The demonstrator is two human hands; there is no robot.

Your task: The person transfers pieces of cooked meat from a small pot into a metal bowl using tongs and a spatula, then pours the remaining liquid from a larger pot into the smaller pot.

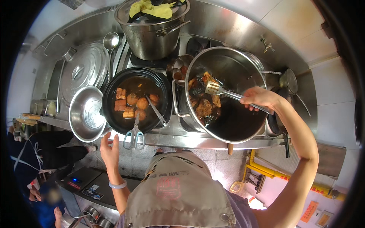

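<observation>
My right hand (261, 99) grips the handle of a slotted metal turner (215, 89) above a large, deep steel pot (228, 59). Dark broth (233, 119) fills the pot's lower part, with browned chunks of meat (204, 108) gathered on its left side. My left hand (109, 151) holds nothing, fingers apart, by the stove's front edge. To its right, scissors (134, 138) with pale blue handles lean over the rim of a black pot (107, 114). Inside that pot, pork pieces (120, 104) and round brown balls (132, 99) sit in broth beside a metal utensil (156, 110).
A steel bowl (77, 114) stands left of the black pot, near a large lid (94, 61) and a ladle (110, 42). Behind is a covered stockpot (151, 40) with a yellow cloth (154, 10) on top. A co-worker in dark clothing (31, 154) is at far left.
</observation>
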